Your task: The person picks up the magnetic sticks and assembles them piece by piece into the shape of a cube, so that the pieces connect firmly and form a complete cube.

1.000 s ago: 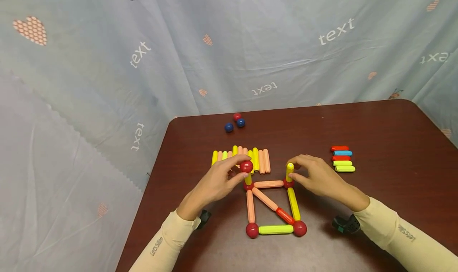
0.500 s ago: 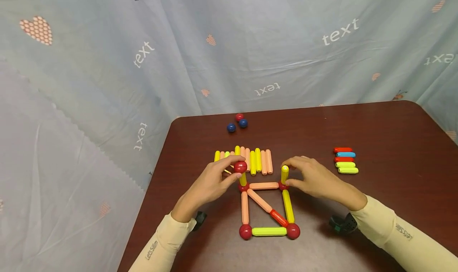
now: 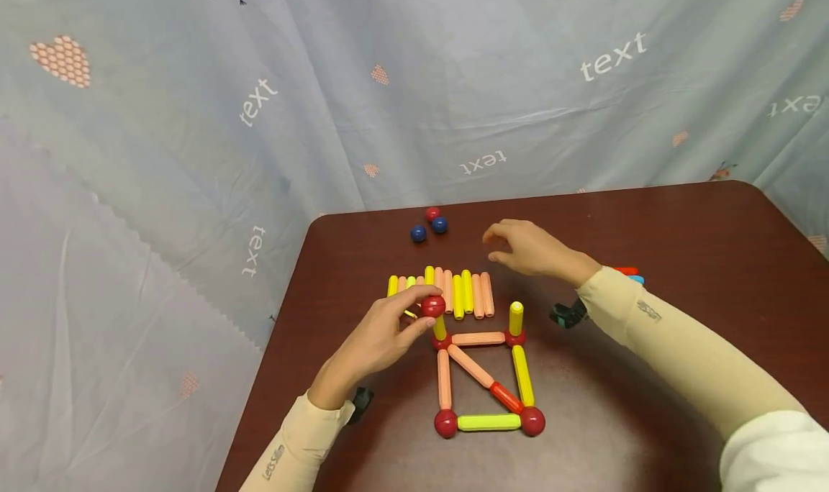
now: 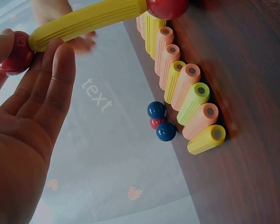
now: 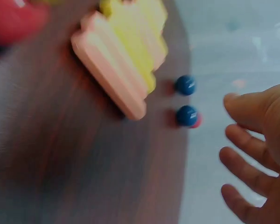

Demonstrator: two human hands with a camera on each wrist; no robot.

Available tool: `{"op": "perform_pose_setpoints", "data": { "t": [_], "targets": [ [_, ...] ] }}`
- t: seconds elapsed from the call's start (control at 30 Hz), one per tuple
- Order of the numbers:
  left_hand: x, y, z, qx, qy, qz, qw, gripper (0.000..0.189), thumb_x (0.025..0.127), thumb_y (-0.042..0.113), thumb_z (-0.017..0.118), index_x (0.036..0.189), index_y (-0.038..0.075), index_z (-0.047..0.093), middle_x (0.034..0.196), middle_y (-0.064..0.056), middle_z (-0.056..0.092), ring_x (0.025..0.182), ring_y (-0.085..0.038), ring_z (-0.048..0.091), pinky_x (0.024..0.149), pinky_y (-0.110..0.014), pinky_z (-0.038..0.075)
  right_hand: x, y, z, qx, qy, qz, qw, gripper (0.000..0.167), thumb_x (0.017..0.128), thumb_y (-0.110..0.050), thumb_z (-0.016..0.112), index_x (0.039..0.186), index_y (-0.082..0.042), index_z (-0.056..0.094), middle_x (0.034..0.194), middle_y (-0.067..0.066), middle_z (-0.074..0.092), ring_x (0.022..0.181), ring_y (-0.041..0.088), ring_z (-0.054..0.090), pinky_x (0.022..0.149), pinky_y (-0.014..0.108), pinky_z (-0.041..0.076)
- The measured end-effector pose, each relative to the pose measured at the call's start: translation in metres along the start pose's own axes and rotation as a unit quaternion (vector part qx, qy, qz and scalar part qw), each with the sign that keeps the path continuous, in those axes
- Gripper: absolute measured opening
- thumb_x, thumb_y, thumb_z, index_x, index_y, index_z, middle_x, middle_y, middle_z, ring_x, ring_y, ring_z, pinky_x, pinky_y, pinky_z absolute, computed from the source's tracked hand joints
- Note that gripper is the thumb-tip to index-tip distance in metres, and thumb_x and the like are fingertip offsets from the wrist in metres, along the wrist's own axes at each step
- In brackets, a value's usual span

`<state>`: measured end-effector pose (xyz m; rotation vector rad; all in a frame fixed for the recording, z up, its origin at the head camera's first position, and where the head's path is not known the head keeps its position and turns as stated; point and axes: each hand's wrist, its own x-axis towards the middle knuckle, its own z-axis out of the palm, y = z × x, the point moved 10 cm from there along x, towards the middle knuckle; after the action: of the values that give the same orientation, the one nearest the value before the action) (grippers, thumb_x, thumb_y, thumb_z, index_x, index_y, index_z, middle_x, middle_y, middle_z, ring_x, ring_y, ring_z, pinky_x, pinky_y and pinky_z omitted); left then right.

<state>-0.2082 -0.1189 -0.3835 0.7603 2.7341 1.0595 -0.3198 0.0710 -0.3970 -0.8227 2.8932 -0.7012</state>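
My left hand (image 3: 382, 337) pinches a red ball (image 3: 433, 306) between thumb and fingers. That ball tops an upright yellow magnetic stick (image 4: 88, 24), whose lower end meets a red corner ball (image 3: 442, 342). A square frame of sticks and red balls lies flat below, crossed by a diagonal of one peach stick (image 3: 470, 366) and one red stick (image 3: 506, 398). At its far right corner another yellow stick (image 3: 516, 319) stands with a bare top. My right hand (image 3: 534, 249) is over the table behind the frame, fingers spread and holding nothing in the right wrist view.
Two blue balls (image 3: 418, 233) and a loose red ball (image 3: 433, 213) sit near the table's back edge. A row of peach, yellow and green sticks (image 3: 478, 295) lies behind the frame. My right sleeve (image 3: 648, 334) covers most of a small stick group, leaving a blue stick (image 3: 637, 279) partly visible.
My right hand has let go of the far right upright stick and moved away toward the back of the table. My left hand keeps its pinch on the red ball.
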Motion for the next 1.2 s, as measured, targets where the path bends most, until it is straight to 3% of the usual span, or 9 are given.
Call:
{"op": "perform_pose_setpoints", "data": {
  "t": [0.17, 0.37, 0.67, 0.87, 1.03, 1.2],
  "targets": [
    [0.000, 0.000, -0.001, -0.003, 0.004, 0.007, 1.0000, 0.047, 0.094, 0.015, 0.074, 0.137, 0.021, 0.058, 0.121, 0.003, 0.070, 0.104, -0.014, 0.067, 0.089, -0.032, 0.060, 0.049, 0.007, 0.025, -0.020, -0.018, 0.004, 0.9996, 0.036, 0.097, -0.021, 0.070, 0.128, -0.005, 0.065, 0.124, 0.015, 0.066, 0.106, 0.030, 0.064, 0.098, 0.046, 0.054],
    [0.000, 0.003, -0.001, 0.001, 0.006, 0.022, 0.9997, 0.048, 0.093, 0.015, 0.075, 0.138, 0.020, 0.058, 0.122, 0.003, 0.069, 0.105, -0.012, 0.066, 0.090, -0.031, 0.059, 0.081, 0.008, 0.051, -0.054, -0.049, 0.001, 0.9973, 0.043, 0.098, -0.023, 0.068, 0.137, -0.006, 0.059, 0.133, 0.016, 0.059, 0.115, 0.031, 0.063, 0.104, 0.046, 0.052],
    [-0.003, 0.003, -0.002, 0.000, 0.005, 0.027, 0.9996, 0.048, 0.093, 0.015, 0.075, 0.138, 0.020, 0.058, 0.123, 0.003, 0.069, 0.104, -0.011, 0.067, 0.089, -0.029, 0.059, 0.101, 0.010, 0.067, -0.113, -0.084, -0.008, 0.9900, 0.060, 0.100, -0.024, 0.065, 0.155, -0.011, 0.042, 0.158, 0.019, 0.039, 0.139, 0.038, 0.050, 0.113, 0.053, 0.044],
    [-0.005, 0.002, -0.002, -0.004, 0.009, 0.029, 0.9995, 0.047, 0.093, 0.014, 0.075, 0.136, 0.019, 0.058, 0.121, 0.003, 0.070, 0.102, -0.010, 0.067, 0.088, -0.028, 0.059, 0.112, -0.001, 0.073, -0.138, -0.091, -0.045, 0.9852, 0.063, 0.102, -0.021, 0.063, 0.159, -0.014, 0.036, 0.164, 0.017, 0.031, 0.140, 0.039, 0.049, 0.111, 0.051, 0.047],
    [-0.006, 0.001, -0.003, -0.006, 0.010, 0.018, 0.9998, 0.047, 0.093, 0.014, 0.075, 0.136, 0.021, 0.058, 0.119, 0.003, 0.070, 0.102, -0.009, 0.067, 0.087, -0.027, 0.059, 0.117, -0.004, 0.078, -0.142, -0.101, -0.049, 0.9836, 0.059, 0.102, -0.021, 0.062, 0.156, -0.013, 0.040, 0.160, 0.017, 0.038, 0.137, 0.035, 0.053, 0.111, 0.047, 0.048],
    [-0.003, 0.002, -0.004, 0.001, 0.006, 0.024, 0.9997, 0.047, 0.093, 0.015, 0.075, 0.137, 0.019, 0.058, 0.119, 0.003, 0.070, 0.101, -0.010, 0.067, 0.088, -0.029, 0.059, 0.117, -0.002, 0.071, -0.135, -0.088, -0.030, 0.9865, 0.043, 0.102, -0.023, 0.063, 0.143, -0.012, 0.053, 0.137, 0.016, 0.051, 0.114, 0.029, 0.063, 0.101, 0.042, 0.054]
  ]
}}
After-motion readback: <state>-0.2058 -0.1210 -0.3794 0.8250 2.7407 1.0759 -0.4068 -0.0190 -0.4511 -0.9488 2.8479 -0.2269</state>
